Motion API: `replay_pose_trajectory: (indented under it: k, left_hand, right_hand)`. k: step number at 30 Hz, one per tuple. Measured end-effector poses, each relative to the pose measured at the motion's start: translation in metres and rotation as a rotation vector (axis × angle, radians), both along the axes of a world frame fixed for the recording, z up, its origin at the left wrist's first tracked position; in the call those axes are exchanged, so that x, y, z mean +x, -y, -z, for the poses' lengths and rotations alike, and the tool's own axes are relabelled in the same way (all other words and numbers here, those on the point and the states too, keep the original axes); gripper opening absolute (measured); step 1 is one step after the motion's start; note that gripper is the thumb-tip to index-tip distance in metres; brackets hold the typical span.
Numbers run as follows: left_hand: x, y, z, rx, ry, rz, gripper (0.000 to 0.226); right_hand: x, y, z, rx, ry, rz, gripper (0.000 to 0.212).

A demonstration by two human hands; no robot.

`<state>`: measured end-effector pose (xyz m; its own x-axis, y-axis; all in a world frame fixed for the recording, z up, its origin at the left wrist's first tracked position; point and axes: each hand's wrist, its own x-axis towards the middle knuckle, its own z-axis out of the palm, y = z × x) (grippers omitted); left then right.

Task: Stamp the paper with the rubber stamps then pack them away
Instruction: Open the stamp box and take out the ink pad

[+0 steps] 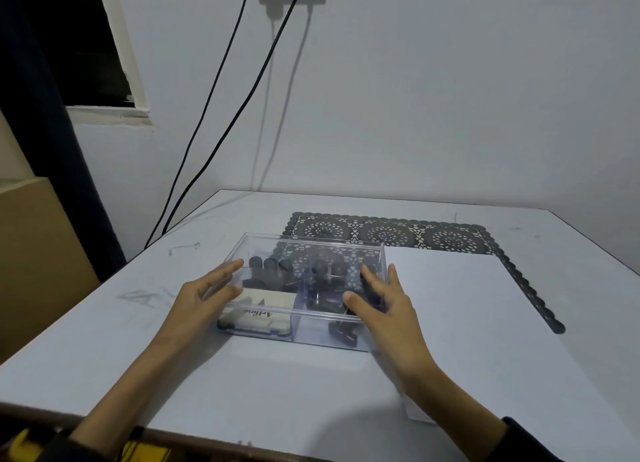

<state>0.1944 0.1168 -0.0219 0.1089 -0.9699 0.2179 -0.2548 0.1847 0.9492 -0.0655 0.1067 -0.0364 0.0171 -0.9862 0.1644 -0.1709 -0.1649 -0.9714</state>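
A person's left hand (207, 295) and right hand (384, 309) flank a clear plastic box (304, 326) at the centre of the frame. The left hand lies along the box's left wall, fingers straight and thumb against the plastic. The right hand spreads over the box's right end, fingers extended and thumb forward. Neither hand curls around anything.

Inside the divided box, black rubber stamps (258, 264) fill the far compartments and more lie in the near right one. An ink pad (259, 317) (its label reads upside down from here) sits in the near left compartment.

The box stands on a pale table (277, 392). Its far end rests over a dark lace-pattern mat (388, 234), which shows through the plastic. A white sheet of paper (450, 305) lies just beside the box, right of centre, covering much of the mat.

Black cables (221, 80) run down the wall at upper centre, and a brown cardboard carton (34, 253) stands at the left edge.
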Motion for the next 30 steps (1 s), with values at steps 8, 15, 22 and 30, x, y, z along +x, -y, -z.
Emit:
replay_pose_trajectory:
  k: [8, 15, 22, 30]
  left_hand:
    - [0.009, 0.003, 0.001, 0.004, 0.052, 0.041, 0.054]
    - [0.009, 0.009, 0.002, -0.029, 0.098, 0.042, 0.062]
    - [0.012, 0.018, -0.010, -0.106, 0.153, 0.037, 0.062]
    - [0.004, 0.076, -0.043, -0.077, 0.150, 0.095, 0.048]
  right_hand:
    - [0.000, 0.003, 0.002, -0.003, -0.016, -0.012, 0.062]
    - [0.001, 0.002, 0.005, -0.003, 0.004, 0.005, 0.061]
    - [0.002, -0.002, -0.017, -0.071, -0.055, 0.012, 0.055]
    - [-0.007, 0.049, -0.068, -0.071, -0.209, 0.019, 0.060]
